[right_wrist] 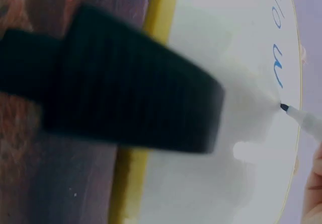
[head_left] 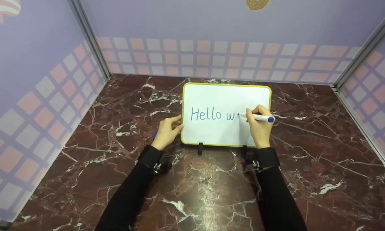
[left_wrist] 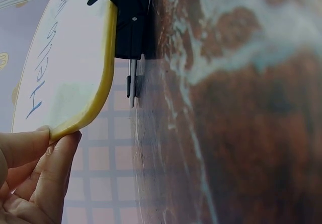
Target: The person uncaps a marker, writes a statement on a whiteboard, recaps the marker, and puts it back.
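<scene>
A whiteboard (head_left: 218, 134) with a yellow frame leans on a black stand (left_wrist: 132, 27), and "Hello w" is written on it in blue. Its left edge is pinched between the thumb and fingers of my left hand (head_left: 166, 132), near the lower corner in the left wrist view. My right hand (head_left: 261, 128) grips a white marker (head_left: 258, 117) with a blue end, held like a pen. The marker's dark tip is at the board surface, just right of the "w"; whether it touches cannot be told. Part of the board's right side is hidden behind my right hand.
A dark red marbled table (head_left: 115, 179) lies under the board. Purple wall panels (head_left: 186, 25) with pink and white squares stand behind and at both sides. A small blue thing (head_left: 155, 134) shows partly behind my left hand. Two black stand feet (head_left: 200, 149) jut forward below the board.
</scene>
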Motion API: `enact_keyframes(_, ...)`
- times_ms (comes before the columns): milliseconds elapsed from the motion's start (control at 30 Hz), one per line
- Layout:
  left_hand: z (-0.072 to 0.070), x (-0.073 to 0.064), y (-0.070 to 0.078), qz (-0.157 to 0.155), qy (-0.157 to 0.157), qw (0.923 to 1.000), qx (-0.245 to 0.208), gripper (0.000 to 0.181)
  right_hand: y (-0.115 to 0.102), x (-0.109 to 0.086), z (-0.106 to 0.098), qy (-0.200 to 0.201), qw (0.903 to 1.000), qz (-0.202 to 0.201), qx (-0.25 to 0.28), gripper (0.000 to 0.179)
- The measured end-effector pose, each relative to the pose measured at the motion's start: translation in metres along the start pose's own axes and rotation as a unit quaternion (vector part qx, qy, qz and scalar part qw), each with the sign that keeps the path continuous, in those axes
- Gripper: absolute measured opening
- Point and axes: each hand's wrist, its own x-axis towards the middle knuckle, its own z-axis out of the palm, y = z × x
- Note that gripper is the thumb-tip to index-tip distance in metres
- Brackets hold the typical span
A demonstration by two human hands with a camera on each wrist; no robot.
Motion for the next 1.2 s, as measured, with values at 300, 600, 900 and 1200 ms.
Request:
enact_keyframes(300,0.0,0.0,0.001,0.0,-0.001,0.9998,0.017,0.045,-0.017,-0.002,-0.003,-0.001,0.9996,-0.008,-0.027,0.027)
enact_keyframes(600,-0.001,0.0,0.002,-0.002,-0.007,0.9999,0.011,0.045,-0.015,-0.004,0.001,-0.016,0.9995,0.027,-0.006,0.027)
enact_keyframes(900,0.0,0.001,0.001,-0.007,0.0,0.9998,0.019,0.045,-0.014,0.0,-0.005,0.044,0.9988,0.001,0.019,0.027)
enact_keyframes(1200,0.0,0.001,0.002,0.005,0.008,0.9997,0.022,0.043,-0.008,0.002,-0.011,0.032,0.9993,-0.007,0.017,0.027)
